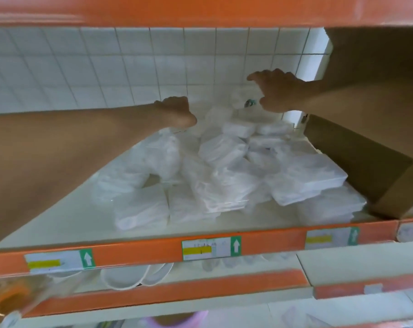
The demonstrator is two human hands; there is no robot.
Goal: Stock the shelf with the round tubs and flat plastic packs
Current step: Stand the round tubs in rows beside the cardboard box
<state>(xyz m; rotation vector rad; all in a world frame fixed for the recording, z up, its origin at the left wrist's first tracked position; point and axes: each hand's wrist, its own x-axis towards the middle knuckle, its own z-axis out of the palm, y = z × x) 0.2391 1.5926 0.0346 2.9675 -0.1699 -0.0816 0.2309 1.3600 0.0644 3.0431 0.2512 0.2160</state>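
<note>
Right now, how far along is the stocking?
Done: many packs lie heaped on the shelf, not in rows. In hand: both hands reach to the back, the left hand down on the heap, its grip hidden, the right hand open above the rear packs. Left: straightening the heap; no tubs plainly show on this shelf.

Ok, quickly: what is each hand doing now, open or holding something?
Left hand: bent down over the white flat plastic packs; whether it grips one cannot be told.
Right hand: open, holding nothing.
</note>
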